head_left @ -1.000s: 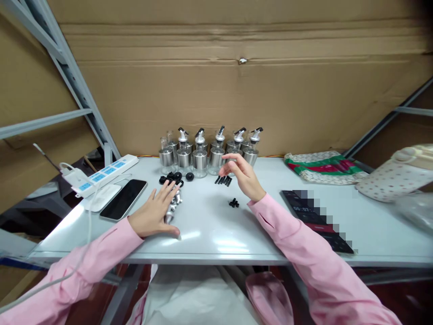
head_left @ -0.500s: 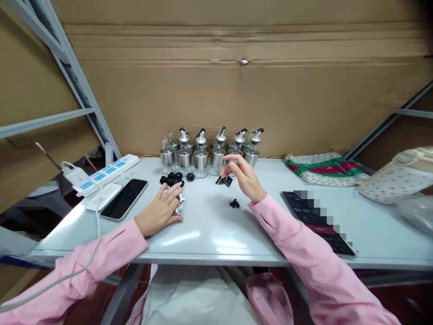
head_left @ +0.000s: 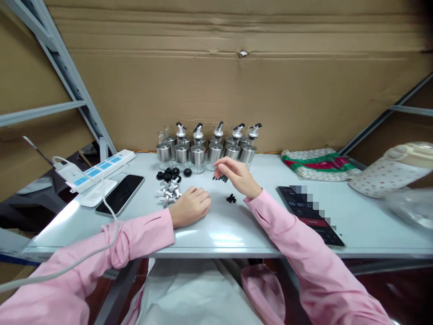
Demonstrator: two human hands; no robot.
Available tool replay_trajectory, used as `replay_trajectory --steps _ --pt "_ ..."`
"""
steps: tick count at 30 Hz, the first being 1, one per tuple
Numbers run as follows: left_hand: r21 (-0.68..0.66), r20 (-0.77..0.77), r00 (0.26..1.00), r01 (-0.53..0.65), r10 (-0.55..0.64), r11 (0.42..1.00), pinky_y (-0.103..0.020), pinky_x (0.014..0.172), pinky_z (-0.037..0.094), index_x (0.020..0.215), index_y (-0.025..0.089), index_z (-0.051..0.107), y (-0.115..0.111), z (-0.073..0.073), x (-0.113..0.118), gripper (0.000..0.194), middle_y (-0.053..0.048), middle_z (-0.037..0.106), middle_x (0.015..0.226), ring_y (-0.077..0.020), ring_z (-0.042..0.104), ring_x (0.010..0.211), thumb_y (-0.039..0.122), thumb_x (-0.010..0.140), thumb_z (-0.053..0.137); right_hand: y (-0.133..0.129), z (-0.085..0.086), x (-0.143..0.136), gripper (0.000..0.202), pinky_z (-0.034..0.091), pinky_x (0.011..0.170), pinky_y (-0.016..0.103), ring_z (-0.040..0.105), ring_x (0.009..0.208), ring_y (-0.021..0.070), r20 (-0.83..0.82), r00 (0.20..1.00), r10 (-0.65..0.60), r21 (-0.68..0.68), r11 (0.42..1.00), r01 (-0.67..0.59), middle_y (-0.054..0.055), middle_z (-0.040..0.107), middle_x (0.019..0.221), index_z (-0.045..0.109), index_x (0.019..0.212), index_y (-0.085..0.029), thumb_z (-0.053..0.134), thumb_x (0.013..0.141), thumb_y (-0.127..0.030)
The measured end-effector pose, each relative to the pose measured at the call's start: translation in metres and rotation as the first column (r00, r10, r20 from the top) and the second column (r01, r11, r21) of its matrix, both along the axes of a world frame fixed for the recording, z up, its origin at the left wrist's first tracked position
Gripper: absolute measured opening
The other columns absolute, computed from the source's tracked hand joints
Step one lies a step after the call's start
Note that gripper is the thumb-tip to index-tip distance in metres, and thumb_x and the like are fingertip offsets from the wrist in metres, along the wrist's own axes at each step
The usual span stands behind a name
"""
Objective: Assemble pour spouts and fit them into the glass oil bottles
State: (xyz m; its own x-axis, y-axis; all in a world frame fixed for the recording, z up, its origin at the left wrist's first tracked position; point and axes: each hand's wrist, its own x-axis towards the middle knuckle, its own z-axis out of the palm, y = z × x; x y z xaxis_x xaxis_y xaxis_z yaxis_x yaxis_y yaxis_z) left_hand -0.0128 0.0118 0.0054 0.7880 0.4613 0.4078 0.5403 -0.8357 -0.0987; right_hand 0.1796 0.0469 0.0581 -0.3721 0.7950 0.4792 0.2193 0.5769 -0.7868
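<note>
Station: pale table (head_left: 267, 169), cardboard panel (head_left: 216, 90) upright behind it.

Left hand (head_left: 190, 207): back up, low at the near part of the table, fingers curled inward. Their tips are hidden, so whether they grasp anything cannot be told. It is nearest to a loose pile of silver-white parts (head_left: 168, 194), just beside its wrist and knuckles. Beyond the pile lie black round caps (head_left: 175, 172), clustered, with one slightly apart on the right.

Right hand (head_left: 238, 177): fingers loosely bent and released, thumb apart from them, above a group of slim black strips (head_left: 223, 178). The hand partly covers the strips; contact appears unlikely, though the view is poor there. A small heap of black pieces (head_left: 231, 198) lies on the table, nearer the person than the strips.

Bottles (head_left: 198, 155): glass with metal sleeves, upright in rows near the panel. Five of the front row carry pourer tops (head_left: 198, 132) with black levers; the leftmost shows a bare neck.

Left side: dark-screened phone (head_left: 121, 194), white pad (head_left: 99, 193) and power strip (head_left: 101, 170). A white cable (head_left: 81, 261) crosses the left pink sleeve (head_left: 145, 234).

Right side: timer display (head_left: 307, 215), partly pixelated; patterned cloth (head_left: 320, 163) and dotted container (head_left: 382, 174) farther out.
</note>
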Motion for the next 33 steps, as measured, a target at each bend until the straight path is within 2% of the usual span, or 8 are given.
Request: replay_trajectory --steps 3,5,11,14,18,22,27,33 --pt "-0.27 0.125 0.982 -0.102 0.14 0.957 -0.03 0.063 0.039 0.082 0.017 0.045 0.002 -0.004 0.0 0.019 -0.004 0.052 0.084 -0.0155 0.05 0.068 0.032 0.09 0.036 -0.002 0.0 -0.001 0.024 0.045 0.059 0.025 0.057 0.06 0.0119 0.184 0.982 0.039 -0.016 0.999 -0.036 0.001 0.062 0.064 0.058 0.081 -0.017 0.05 0.083 -0.04" --pt "-0.405 0.194 0.96 -0.108 0.201 0.908 -0.029 0.062 0.041 0.087 0.019 0.041 0.003 -0.005 -0.002 0.014 -0.003 0.049 0.089 -0.0136 0.049 0.065 0.031 0.09 0.035 -0.002 -0.001 -0.002 0.021 0.042 0.056 0.024 0.056 0.057 0.0114 0.326 0.943 0.065 0.001 0.998 -0.07 0.001 0.062 0.061 0.059 0.076 -0.017 0.054 0.08 -0.037" --pt "-0.468 0.241 0.952 -0.058 0.191 0.882 -0.032 0.072 0.045 0.098 0.019 0.037 0.003 -0.009 -0.002 0.013 -0.008 0.04 0.11 -0.0125 0.05 0.07 0.019 0.085 0.04 0.0 -0.009 -0.004 0.011 0.041 0.058 0.023 0.057 0.059 0.0111 0.45 0.883 0.13 -0.009 0.99 -0.141 0.001 0.063 0.063 0.061 0.077 -0.016 0.055 0.078 -0.026" --pt "-0.515 0.378 0.903 0.025 0.202 0.857 -0.031 0.074 0.047 0.094 0.02 0.038 0.004 -0.008 -0.003 0.011 -0.008 0.04 0.107 -0.014 0.052 0.081 0.023 0.086 0.044 0.004 -0.012 -0.002 0.009 0.042 0.059 0.024 0.058 0.059 0.0121 0.475 0.868 0.142 -0.04 0.989 -0.14 0.002 0.064 0.065 0.061 0.075 -0.016 0.059 0.075 -0.025" --pt "-0.457 0.514 0.837 0.082 0.188 0.886 -0.03 0.078 0.045 0.083 0.02 0.037 0.003 -0.005 -0.005 0.016 -0.006 0.043 0.098 -0.0162 0.049 0.093 0.026 0.083 0.052 0.006 -0.015 0.0 0.015 0.043 0.059 0.024 0.058 0.061 0.0125 0.468 0.867 0.171 -0.067 0.985 -0.158 0.003 0.066 0.068 0.062 0.077 -0.016 0.062 0.074 -0.03" --pt "-0.393 0.552 0.82 0.095 0.152 0.915 -0.028 0.076 0.043 0.078 0.02 0.036 0.0 -0.003 -0.005 0.022 -0.004 0.044 0.093 -0.0142 0.048 0.087 0.025 0.08 0.057 0.003 -0.013 -0.002 0.019 0.043 0.06 0.025 0.057 0.061 0.012 0.413 0.893 0.179 -0.076 0.984 -0.162 0.003 0.065 0.068 0.062 0.076 -0.016 0.058 0.076 -0.034" --pt "-0.324 0.617 0.775 0.09 0.138 0.942 -0.027 0.075 0.042 0.074 0.019 0.034 -0.001 0.0 -0.005 0.027 -0.003 0.045 0.09 -0.0132 0.048 0.084 0.025 0.079 0.059 -0.002 -0.012 -0.006 0.023 0.047 0.066 0.026 0.059 0.067 0.0129 0.237 0.933 0.27 -0.266 0.942 -0.205 0.003 0.064 0.071 0.056 0.084 -0.014 0.064 0.071 -0.031" --pt "-0.298 0.611 0.783 0.089 0.118 0.95 -0.025 0.072 0.042 0.074 0.02 0.032 0.0 0.001 -0.006 0.028 -0.001 0.046 0.085 -0.0118 0.049 0.079 0.027 0.08 0.058 -0.003 -0.015 -0.009 0.016 0.047 0.068 0.027 0.056 0.065 0.0111 0.227 0.952 0.204 -0.156 0.973 -0.172 0.003 0.06 0.072 0.056 0.081 -0.014 0.06 0.072 -0.027"
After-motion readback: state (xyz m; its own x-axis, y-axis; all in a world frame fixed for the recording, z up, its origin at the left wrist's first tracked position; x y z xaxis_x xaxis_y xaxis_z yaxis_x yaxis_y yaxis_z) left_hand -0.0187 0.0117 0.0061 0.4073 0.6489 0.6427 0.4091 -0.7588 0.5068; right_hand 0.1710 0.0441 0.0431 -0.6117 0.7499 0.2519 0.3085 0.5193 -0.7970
